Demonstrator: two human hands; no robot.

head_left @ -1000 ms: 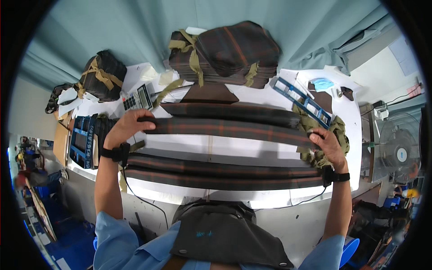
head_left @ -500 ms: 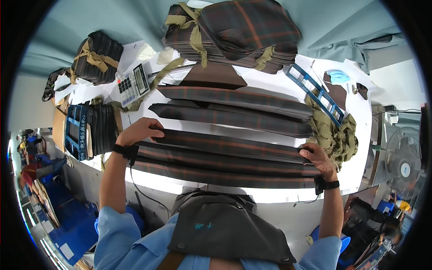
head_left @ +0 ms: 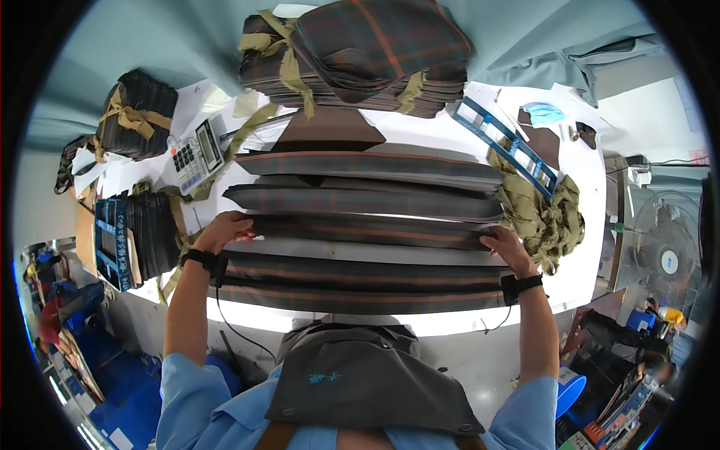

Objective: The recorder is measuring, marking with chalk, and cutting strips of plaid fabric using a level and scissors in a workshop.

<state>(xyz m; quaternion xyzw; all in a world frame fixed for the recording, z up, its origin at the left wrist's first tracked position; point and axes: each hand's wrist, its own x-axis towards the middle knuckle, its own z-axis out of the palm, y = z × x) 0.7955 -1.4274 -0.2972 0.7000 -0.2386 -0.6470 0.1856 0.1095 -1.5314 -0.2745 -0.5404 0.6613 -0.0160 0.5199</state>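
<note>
My left hand (head_left: pixel 229 229) and my right hand (head_left: pixel 504 245) grip the two ends of a long dark plaid fabric strip (head_left: pixel 367 233), fingers closed on it. The strip spans the white table crosswise, just nearer to me than two other stacked plaid strips (head_left: pixel 360 199). Closer to me, below my hands, lie two more dark plaid strips (head_left: pixel 360 278) side by side, a white gap between them and the held one. Each wrist wears a black band; a thin cable hangs from the left one.
At the back stands a tall tied pile of plaid cloth (head_left: pixel 352 60). A calculator (head_left: pixel 196 157), a tied dark bundle (head_left: pixel 135 116) and a blue frame with dark pieces (head_left: pixel 112 244) are left. Right are olive cloth ties (head_left: pixel 551 225), a blue frame (head_left: pixel 506 142) and a fan (head_left: pixel 664 259).
Both hands have moved the held strip away from me, toward the two far strips. A white gap has opened between it and the two near strips. The view has shifted slightly.
</note>
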